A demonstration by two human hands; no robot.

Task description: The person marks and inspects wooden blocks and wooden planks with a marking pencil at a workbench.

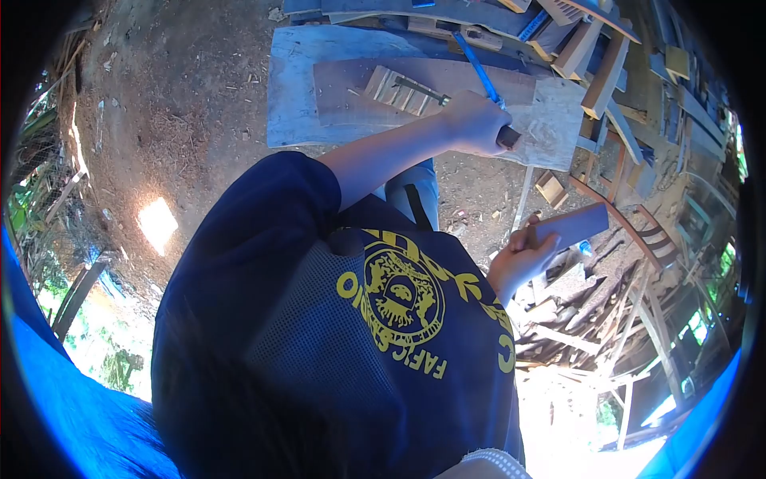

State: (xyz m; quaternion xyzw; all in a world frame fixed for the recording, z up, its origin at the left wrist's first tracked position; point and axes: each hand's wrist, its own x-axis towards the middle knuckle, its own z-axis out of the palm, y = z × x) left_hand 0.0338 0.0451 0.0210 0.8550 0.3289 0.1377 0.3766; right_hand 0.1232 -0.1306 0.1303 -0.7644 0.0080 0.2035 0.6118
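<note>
My left hand (pixel 477 122) is closed in a fist over the board. A brown handle end (pixel 508 138) sticks out of the fist, and a narrow dark blade (pixel 427 90) runs from its other side; I cannot tell which kind of tool it is. Under the blade lies a pale slotted wooden block (pixel 401 91). A long blue bar (pixel 479 68) reaches down almost to the knuckles. My right hand (pixel 523 259), lower and to the right, grips a flat rectangular wood block (pixel 572 226) by its near end, fingers wrapped round it.
A wide board (pixel 294 88) carries a thinner brown plank (pixel 335 96). Wood offcuts (pixel 590 60) are stacked at the upper right, with a small wooden block (pixel 551 189) on the dirt floor (pixel 175 96). Scrap sticks (pixel 574 303) lie in a heap below my right hand.
</note>
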